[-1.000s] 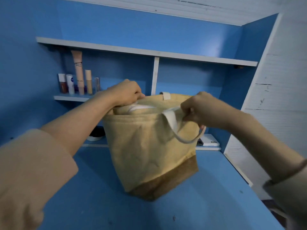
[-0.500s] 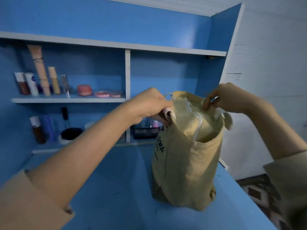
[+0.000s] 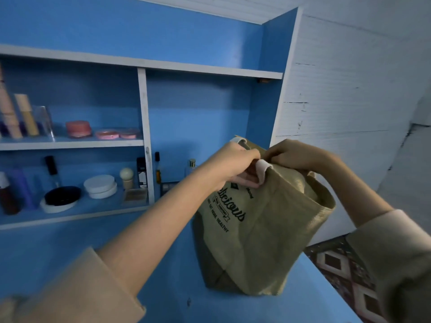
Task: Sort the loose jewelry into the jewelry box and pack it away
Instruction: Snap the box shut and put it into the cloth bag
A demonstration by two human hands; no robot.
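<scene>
A tan cloth tote bag [image 3: 261,241] with black printed lettering stands on the blue desk [image 3: 140,264] at the right. My left hand [image 3: 233,166] grips the bag's top edge and its white handle. My right hand [image 3: 296,157] pinches the top edge right beside it, so the bag's mouth is drawn together. No jewelry or jewelry box shows; the bag's inside is hidden.
Blue shelves [image 3: 70,143] at the left hold cosmetic tubes, pink compacts [image 3: 78,129], white jars [image 3: 100,186] and a black dish [image 3: 61,195]. A white wall rises at the right. Patterned floor [image 3: 342,269] lies past the desk's right edge.
The bag has turned so its printed side faces me. My two hands have come together at the top, closing the bag's mouth. The view has shifted right.
</scene>
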